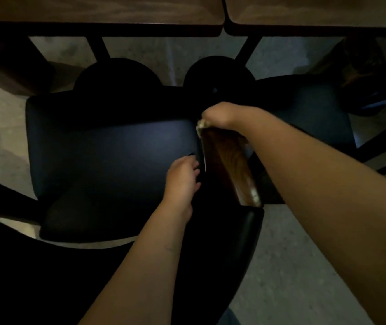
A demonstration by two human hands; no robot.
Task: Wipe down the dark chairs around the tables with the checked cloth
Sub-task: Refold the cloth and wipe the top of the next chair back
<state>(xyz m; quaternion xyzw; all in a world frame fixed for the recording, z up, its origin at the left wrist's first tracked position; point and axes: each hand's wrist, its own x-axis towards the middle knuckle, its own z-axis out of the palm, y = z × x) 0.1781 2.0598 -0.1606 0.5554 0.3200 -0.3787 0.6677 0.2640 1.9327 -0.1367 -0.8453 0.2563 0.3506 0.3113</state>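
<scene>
A dark padded chair (107,151) stands below me, its seat facing the tables. Along its right side runs a brown wooden armrest (229,167). My right hand (222,113) is at the far end of that armrest and grips the checked cloth (202,125), of which only a small pale bunch shows under the fingers. My left hand (182,177) is at the seat's right edge, its fingers curled down into the gap beside the armrest and holding the chair there. The dark backrest (246,231) is near my body.
Two wooden tabletops (93,10) (316,10) meet at the top, with round black bases (114,76) (217,73) under them. A second dark chair (309,109) stands close on the right. Grey concrete floor (292,277) shows at lower right and far left.
</scene>
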